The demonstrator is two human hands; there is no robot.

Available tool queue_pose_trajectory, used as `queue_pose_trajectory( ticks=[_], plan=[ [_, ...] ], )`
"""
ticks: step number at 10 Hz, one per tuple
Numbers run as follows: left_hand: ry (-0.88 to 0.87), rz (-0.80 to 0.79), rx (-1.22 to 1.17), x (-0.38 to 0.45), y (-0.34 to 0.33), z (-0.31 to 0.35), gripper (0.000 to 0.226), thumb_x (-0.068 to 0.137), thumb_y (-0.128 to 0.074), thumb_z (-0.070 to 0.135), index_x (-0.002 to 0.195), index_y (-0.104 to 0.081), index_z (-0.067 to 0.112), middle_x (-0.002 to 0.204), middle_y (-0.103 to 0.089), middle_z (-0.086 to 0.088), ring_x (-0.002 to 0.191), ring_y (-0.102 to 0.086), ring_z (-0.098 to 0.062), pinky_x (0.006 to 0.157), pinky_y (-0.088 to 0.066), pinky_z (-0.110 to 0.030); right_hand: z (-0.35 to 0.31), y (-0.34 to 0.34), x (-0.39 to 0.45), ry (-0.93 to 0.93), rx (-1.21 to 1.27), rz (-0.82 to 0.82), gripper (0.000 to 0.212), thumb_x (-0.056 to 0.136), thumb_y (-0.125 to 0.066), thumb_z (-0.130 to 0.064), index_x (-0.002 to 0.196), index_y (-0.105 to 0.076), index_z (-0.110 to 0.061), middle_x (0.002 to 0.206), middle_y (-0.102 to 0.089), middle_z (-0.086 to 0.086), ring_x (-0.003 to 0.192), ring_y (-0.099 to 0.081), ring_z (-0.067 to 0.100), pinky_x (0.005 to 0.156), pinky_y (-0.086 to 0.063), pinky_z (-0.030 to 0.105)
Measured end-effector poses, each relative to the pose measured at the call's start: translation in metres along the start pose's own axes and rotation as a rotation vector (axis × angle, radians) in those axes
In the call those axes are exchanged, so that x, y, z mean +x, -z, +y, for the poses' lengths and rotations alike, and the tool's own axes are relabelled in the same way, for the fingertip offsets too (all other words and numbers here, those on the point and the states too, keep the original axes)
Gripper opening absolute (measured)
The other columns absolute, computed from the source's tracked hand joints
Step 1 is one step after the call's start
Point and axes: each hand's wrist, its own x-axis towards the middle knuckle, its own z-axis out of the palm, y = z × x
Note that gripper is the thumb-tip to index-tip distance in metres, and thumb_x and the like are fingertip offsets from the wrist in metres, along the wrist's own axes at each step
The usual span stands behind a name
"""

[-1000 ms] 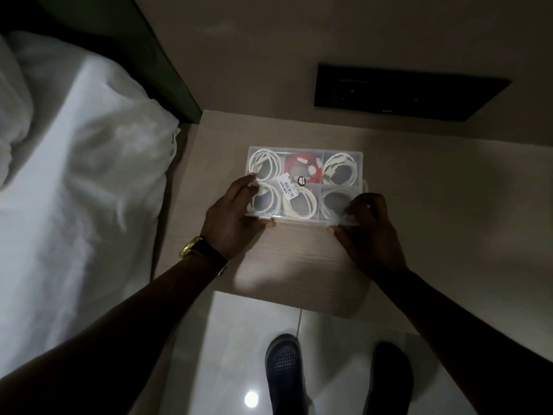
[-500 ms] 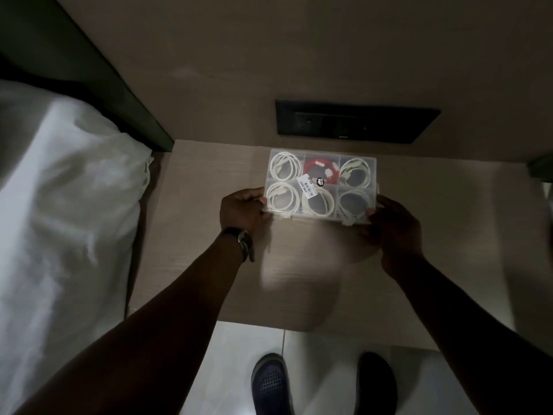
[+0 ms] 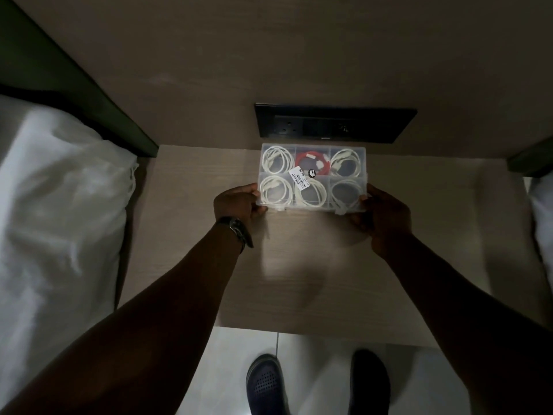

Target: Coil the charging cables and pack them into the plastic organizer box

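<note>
The clear plastic organizer box (image 3: 312, 147) lies at the back of the wooden bedside table (image 3: 314, 265), its lid closed, close under the wall. Its compartments each hold a coil: white cables (image 3: 276, 191) in most, and a red cable (image 3: 311, 161) in the back middle one. A price sticker sits on the lid. My left hand (image 3: 238, 203) grips the box's near left corner; a watch is on that wrist. At the near right corner my right hand (image 3: 381, 214) holds the box.
A black socket panel (image 3: 335, 124) is set in the wall just behind the box. White bedding (image 3: 59, 205) lies to the left, more bedding at the far right edge. Below the table's front edge are a tiled floor and my two dark shoes (image 3: 267, 384).
Both hands have carried the closed box away from me, from the table's middle to the back near the socket panel. The view has tilted up.
</note>
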Motion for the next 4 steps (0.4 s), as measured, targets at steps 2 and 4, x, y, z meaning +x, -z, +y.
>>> queue_pose_trajectory(
  ticks=[2, 4],
  plan=[
    [-0.3, 0.05, 0.403, -0.01, 0.0, 0.003, 0.016, 0.086, -0.064, 0.0, 0.099, -0.074, 0.003, 0.11, -0.072, -0.016, 0.094, -0.069, -0.027, 0.082, -0.058, -0.034, 0.002, 0.006, -0.001, 0.104, -0.161, -0.046, 0.033, 0.093, -0.063, -0.01, 0.125, -0.063, -0.015, 0.09, -0.07, 0.005, 0.057, -0.061, 0.017, 0.054, -0.056, 0.029],
    [-0.937, 0.006, 0.955, -0.083, -0.014, 0.054, 0.041, 0.089, -0.056, 0.007, 0.131, -0.057, 0.006, 0.131, -0.06, -0.017, 0.12, -0.056, -0.033, 0.101, -0.038, -0.032, -0.06, 0.033, -0.045, 0.435, -0.718, -0.094, 0.04, 0.095, -0.056, -0.044, 0.134, -0.054, -0.038, 0.126, -0.059, 0.007, 0.108, -0.063, 0.031, 0.093, -0.052, 0.054]
  ],
)
